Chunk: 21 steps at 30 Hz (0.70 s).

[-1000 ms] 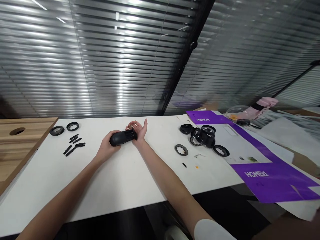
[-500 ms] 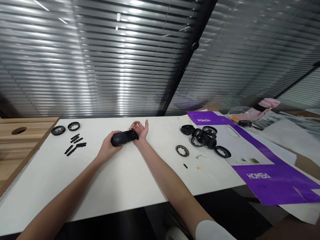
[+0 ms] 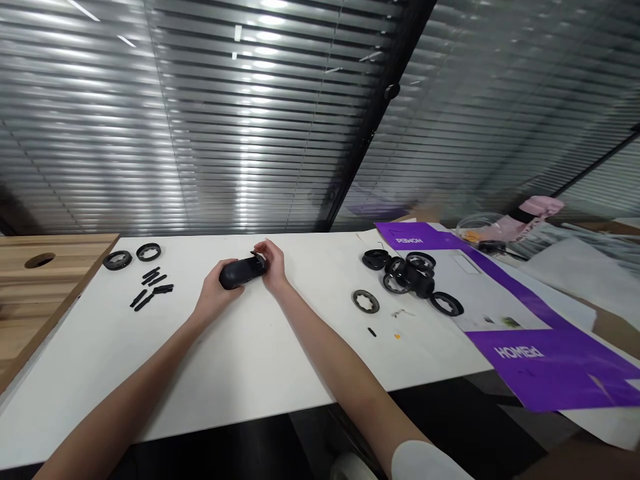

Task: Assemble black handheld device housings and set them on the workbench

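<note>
Above the middle of the white table (image 3: 280,360), my left hand (image 3: 216,288) is wrapped round the left end of a black rounded device (image 3: 241,273). My right hand (image 3: 273,264) is at the device's other end, its fingers curled round a thin black part (image 3: 259,257) there. To the left lie several thin black strips (image 3: 150,289) and two black rings (image 3: 149,252). On the right are a flat grey ring (image 3: 366,301), a small black piece (image 3: 371,331) and a heap of black rings and round parts (image 3: 410,275).
A purple and white sheet (image 3: 530,360) covers the right side of the table. Beyond it are a pink bottle (image 3: 530,217) and a clear bowl (image 3: 470,233). A wooden board (image 3: 45,287) stands at the left edge. Slatted blinds (image 3: 210,133) rise behind.
My right hand has turned and its fingers, spread and palm up before, have closed in on the device's right end. The device has shifted slightly left in my left hand.
</note>
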Motion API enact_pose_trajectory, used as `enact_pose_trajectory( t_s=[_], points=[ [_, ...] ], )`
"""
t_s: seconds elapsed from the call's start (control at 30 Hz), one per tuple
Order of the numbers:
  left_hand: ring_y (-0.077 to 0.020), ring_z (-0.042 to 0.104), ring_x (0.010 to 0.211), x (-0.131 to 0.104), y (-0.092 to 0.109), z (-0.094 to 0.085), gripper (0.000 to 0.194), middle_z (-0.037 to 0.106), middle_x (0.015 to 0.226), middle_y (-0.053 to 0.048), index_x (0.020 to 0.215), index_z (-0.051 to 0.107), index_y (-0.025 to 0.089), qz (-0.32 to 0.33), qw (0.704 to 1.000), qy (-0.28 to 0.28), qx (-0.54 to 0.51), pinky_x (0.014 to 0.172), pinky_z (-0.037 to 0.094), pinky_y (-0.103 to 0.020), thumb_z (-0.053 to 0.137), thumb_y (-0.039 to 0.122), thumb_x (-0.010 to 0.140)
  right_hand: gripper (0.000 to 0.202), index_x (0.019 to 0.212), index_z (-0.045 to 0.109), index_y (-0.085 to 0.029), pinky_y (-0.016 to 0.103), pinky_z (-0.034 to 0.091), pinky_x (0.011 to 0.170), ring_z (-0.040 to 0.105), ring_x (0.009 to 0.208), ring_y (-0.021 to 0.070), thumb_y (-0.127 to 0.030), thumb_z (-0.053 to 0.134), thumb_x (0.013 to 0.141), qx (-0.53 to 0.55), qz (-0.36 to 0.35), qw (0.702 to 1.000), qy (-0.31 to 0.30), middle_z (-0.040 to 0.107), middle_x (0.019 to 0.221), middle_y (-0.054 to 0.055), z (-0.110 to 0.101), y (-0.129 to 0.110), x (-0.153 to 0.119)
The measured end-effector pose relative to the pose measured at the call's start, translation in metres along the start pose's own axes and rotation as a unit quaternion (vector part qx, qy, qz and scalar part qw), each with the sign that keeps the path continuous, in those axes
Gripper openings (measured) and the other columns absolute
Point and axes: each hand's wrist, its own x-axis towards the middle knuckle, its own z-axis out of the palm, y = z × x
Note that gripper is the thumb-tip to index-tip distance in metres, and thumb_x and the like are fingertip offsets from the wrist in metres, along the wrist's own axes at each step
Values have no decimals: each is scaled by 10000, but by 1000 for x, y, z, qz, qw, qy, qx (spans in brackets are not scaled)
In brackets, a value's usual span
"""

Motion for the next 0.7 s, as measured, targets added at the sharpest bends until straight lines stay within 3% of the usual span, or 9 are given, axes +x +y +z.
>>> enact_pose_trajectory(
  t_s=[0.17,0.37,0.5,0.7],
  points=[
    [-294,684,1141,-2,5,-2,552,737,1228,-61,1214,665,242,-30,1000,2,5,969,549,-440,729,210,667,186,673,668,-224,302,516,816,619,800,177,-369,711,782,-143,-86,983,-76,665,748,-2,6,-3,-8],
    [-293,682,1148,-2,11,-2,560,737,1233,-62,1208,665,236,-51,999,5,1,968,547,-428,726,235,652,162,790,635,-236,349,515,853,656,893,214,-386,653,847,-281,-148,946,-67,693,883,24,7,-2,-15],
    [-299,679,1159,-1,12,-1,561,737,1238,-66,1195,666,231,-54,998,8,-5,983,546,-436,731,244,637,158,844,649,-244,370,512,903,659,945,229,-401,665,838,-311,-167,931,-88,712,952,38,7,-3,-17],
    [-296,682,1143,-1,10,-2,558,735,1232,-63,1194,667,237,-54,998,12,-6,973,550,-438,739,244,641,200,874,662,-240,378,509,926,651,899,216,-432,692,822,-285,-140,942,-112,726,976,43,6,-4,-15]
  ],
)
